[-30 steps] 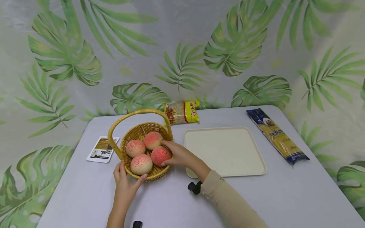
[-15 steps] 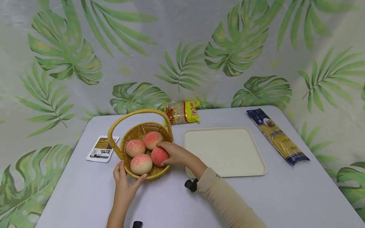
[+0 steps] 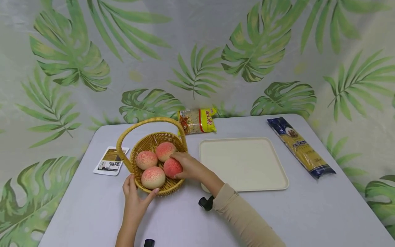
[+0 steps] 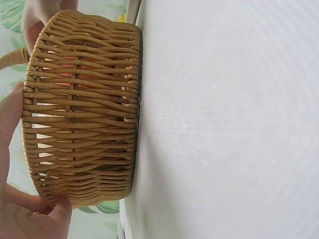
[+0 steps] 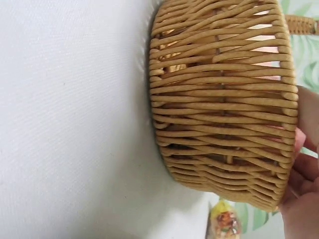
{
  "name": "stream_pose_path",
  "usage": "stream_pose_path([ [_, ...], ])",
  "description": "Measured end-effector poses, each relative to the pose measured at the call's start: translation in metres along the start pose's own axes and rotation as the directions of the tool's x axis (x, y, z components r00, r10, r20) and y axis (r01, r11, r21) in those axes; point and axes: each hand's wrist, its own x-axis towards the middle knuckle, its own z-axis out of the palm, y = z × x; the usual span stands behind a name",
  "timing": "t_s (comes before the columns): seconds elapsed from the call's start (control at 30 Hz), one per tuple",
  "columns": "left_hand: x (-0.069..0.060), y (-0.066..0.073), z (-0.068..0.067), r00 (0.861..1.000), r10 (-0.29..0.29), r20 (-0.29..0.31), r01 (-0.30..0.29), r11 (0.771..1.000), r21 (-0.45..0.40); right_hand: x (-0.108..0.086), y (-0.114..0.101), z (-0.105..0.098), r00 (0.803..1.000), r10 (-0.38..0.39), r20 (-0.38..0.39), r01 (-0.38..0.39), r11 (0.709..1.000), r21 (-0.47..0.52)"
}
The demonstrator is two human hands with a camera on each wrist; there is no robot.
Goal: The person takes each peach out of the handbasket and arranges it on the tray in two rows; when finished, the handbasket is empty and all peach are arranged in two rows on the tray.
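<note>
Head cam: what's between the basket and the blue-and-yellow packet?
The cream tray lies between basket and packet; the right hand also spans the basket-tray gap. Head view shows both.

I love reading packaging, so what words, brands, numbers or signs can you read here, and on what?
"ankar": blue-and-yellow spaghetti packet; ending and smaller print blurred.
"心粉": yellow-ended pasta bag; character before it and smaller print unclear.
White pouch: printed label, too small to read.

- Pasta packet (image 3: pixel 300 147): "ankar" readable, the ending unclear
- Yellow bag (image 3: pixel 196 121): red Chinese characters, apparently ending "心粉"
- White pouch (image 3: pixel 111 161): print too small to read
</note>
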Motion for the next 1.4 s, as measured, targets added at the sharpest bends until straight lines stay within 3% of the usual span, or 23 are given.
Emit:
stream_pose_path([
  [0.37,0.000,0.000,0.001,1.000,0.006,-0.002,-0.006,1.000,-0.001,-0.021,-0.005,-0.022,0.981,-0.044,-0.191,0.077,0.983,0.170],
  [0.57,0.000,0.000,0.001,1.000,-0.003,0.003,0.003,1.000,-0.003,-0.040,-0.002,-0.042,0.941,-0.074,-0.330,0.159,0.958,0.237],
  [0.7,0.000,0.001,0.001,1.000,-0.009,0.006,0.009,1.000,0.001,-0.053,0.012,-0.055,0.907,-0.045,-0.419,0.164,0.954,0.253],
  [0.97,0.001,0.000,0.001,1.000,-0.010,0.009,0.010,1.000,-0.005,-0.066,0.067,-0.063,0.852,0.164,-0.497,-0.006,0.953,0.304],
  [1.2,0.002,-0.001,0.000,1.000,-0.022,0.017,0.022,1.000,-0.008,-0.068,0.112,-0.053,0.831,0.352,-0.431,-0.147,0.886,0.439],
  [1.4,0.002,-0.001,0.000,0.999,-0.028,0.015,0.028,1.000,-0.006,-0.068,0.128,-0.043,0.809,0.475,-0.346,-0.274,0.826,0.492],
])
